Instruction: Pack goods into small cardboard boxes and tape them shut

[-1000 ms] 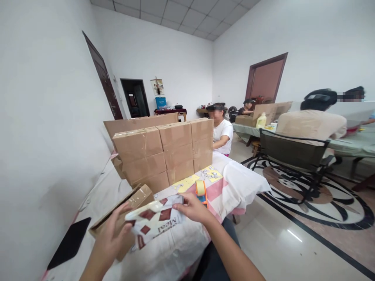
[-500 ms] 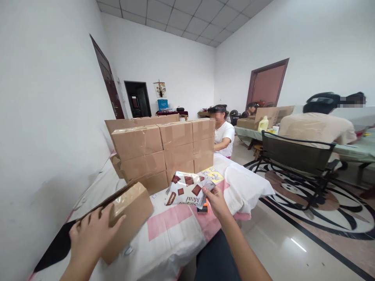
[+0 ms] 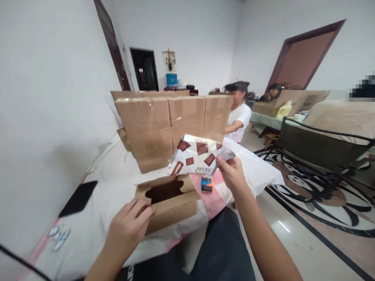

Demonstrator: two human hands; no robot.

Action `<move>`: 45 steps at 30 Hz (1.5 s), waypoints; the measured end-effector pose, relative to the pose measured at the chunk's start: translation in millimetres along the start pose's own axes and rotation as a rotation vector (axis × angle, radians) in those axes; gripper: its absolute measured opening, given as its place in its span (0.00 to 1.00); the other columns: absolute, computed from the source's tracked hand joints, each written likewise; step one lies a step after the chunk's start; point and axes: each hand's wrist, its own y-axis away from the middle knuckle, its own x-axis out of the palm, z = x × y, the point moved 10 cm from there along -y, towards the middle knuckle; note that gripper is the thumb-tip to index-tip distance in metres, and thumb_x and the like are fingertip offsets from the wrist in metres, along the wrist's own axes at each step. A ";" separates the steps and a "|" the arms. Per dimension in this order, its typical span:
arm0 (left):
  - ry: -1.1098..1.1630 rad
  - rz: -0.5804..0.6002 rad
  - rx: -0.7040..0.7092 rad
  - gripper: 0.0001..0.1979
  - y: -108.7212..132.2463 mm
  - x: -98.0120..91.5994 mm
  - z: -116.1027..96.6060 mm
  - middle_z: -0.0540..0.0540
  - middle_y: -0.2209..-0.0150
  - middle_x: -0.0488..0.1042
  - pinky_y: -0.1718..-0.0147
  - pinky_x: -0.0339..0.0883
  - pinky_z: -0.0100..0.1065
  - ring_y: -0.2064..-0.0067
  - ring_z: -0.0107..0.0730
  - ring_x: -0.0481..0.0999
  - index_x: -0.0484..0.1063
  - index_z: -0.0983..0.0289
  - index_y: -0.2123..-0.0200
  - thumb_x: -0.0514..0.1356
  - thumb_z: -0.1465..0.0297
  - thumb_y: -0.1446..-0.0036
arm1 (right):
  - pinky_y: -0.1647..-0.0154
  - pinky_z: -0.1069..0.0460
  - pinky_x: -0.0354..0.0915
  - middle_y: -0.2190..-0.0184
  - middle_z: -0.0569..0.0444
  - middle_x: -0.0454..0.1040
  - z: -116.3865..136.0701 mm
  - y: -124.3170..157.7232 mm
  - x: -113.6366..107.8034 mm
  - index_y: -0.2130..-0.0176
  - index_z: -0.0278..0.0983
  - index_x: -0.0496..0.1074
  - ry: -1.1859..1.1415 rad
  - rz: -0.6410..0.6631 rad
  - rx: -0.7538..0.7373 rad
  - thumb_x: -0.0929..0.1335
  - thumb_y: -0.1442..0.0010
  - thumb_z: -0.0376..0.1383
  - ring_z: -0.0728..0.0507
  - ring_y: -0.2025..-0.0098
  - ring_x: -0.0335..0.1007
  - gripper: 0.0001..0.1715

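Note:
My right hand (image 3: pixel 233 171) pinches the right edge of a white foil food bag (image 3: pixel 195 159) printed with brown squares and the word "Meal". The bag is lifted above the table, just behind a small cardboard box (image 3: pixel 172 216). A dark opening shows in the upper side of that box. My left hand (image 3: pixel 131 218) is closed over the box's left near edge, with the thumb hidden. Below the bag, a small blue and orange object (image 3: pixel 206 184) lies on the pink part of the cloth; its kind is unclear.
Stacked taped cartons (image 3: pixel 146 128) form a wall at the back of the table. A black flat object (image 3: pixel 78 198) lies at left on the white cloth (image 3: pixel 102 230). Behind the cartons sits a person in white (image 3: pixel 241 119). A dark chair (image 3: pixel 325 150) stands at right.
The small box has moved right and turned, so its opening now shows. My left hand has shifted right with it. The bag, still in my right hand, is farther right and higher in view.

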 end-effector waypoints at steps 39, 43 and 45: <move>0.885 -0.542 -0.791 0.11 54.2 67.2 94.3 0.54 0.36 0.64 0.29 0.45 0.61 0.28 0.53 0.53 0.55 0.58 0.70 0.55 0.63 0.38 | 0.66 0.54 0.63 0.70 0.57 0.76 -96.8 50.5 110.4 0.65 0.37 0.76 0.322 0.532 0.200 0.67 0.42 0.35 0.46 0.67 0.70 0.07; 0.870 -0.507 -0.669 0.09 41.1 58.9 79.7 0.53 0.37 0.65 0.29 0.43 0.60 0.28 0.51 0.54 0.57 0.58 0.69 0.55 0.67 0.37 | 0.68 0.55 0.59 0.69 0.56 0.77 -99.6 61.8 135.4 0.63 0.38 0.77 0.804 0.839 0.094 0.66 0.47 0.27 0.46 0.65 0.71 0.13; 0.858 -0.477 -0.607 0.09 34.3 58.0 73.9 0.52 0.39 0.67 0.29 0.42 0.60 0.29 0.50 0.55 0.57 0.58 0.69 0.55 0.67 0.37 | 0.72 0.55 0.56 0.69 0.54 0.79 -104.5 68.1 144.5 0.63 0.38 0.78 1.055 1.006 0.068 0.66 0.49 0.26 0.45 0.67 0.71 0.16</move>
